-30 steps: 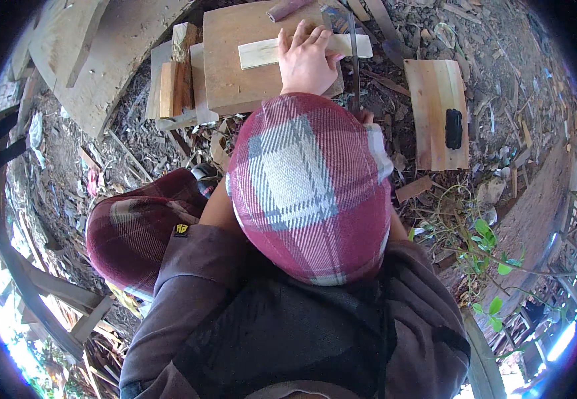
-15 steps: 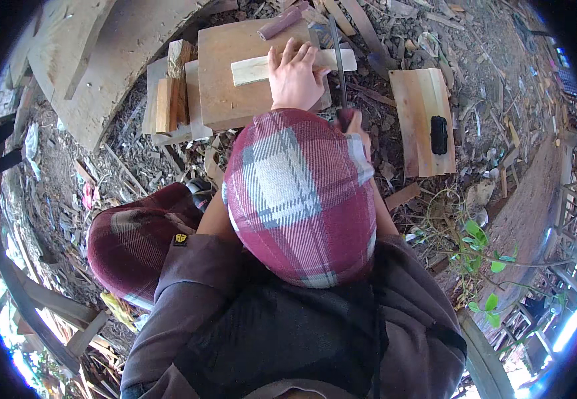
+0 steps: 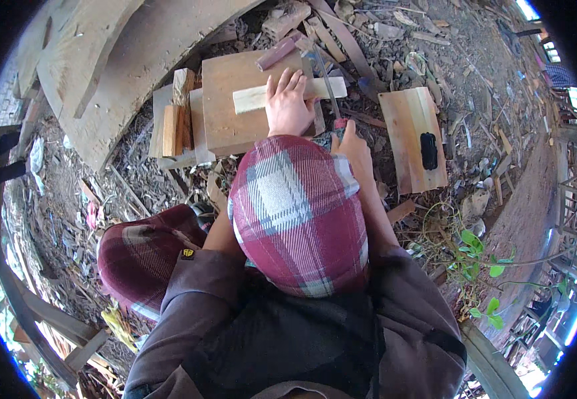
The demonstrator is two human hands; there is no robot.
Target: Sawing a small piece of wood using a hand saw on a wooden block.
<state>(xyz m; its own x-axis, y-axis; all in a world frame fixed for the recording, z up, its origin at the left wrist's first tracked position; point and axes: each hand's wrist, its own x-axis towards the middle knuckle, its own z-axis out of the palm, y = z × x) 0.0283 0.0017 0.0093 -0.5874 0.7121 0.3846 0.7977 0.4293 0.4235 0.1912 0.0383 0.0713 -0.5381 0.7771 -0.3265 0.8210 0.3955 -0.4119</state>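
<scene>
A pale wooden strip [image 3: 251, 100] lies across a broad wooden block [image 3: 227, 130]. My left hand [image 3: 288, 112] rests flat on the strip, its fingers stretched out and spread. Just to the right of it, a hand saw [image 3: 329, 86] crosses the strip near its right end, its long narrow blade seen almost edge-on. My right hand [image 3: 355, 149] is closed round the saw's red handle. Where the blade meets the wood is too small to make out. My raised knee in plaid cloth [image 3: 302, 213] stands between my forearms.
A reddish cylindrical piece [image 3: 278, 52] lies on the block's far edge. Short timber offcuts [image 3: 173, 130] stand to the left, large planks [image 3: 142, 46] beyond. To the right, a flat board [image 3: 405, 143] carries a black case [image 3: 429, 151]. A leafy plant [image 3: 478, 246] grows nearby.
The saw and my right hand have drawn back toward me, showing more of the hand beyond my knee. My left hand keeps its place on the strip. The whole view has shifted slightly.
</scene>
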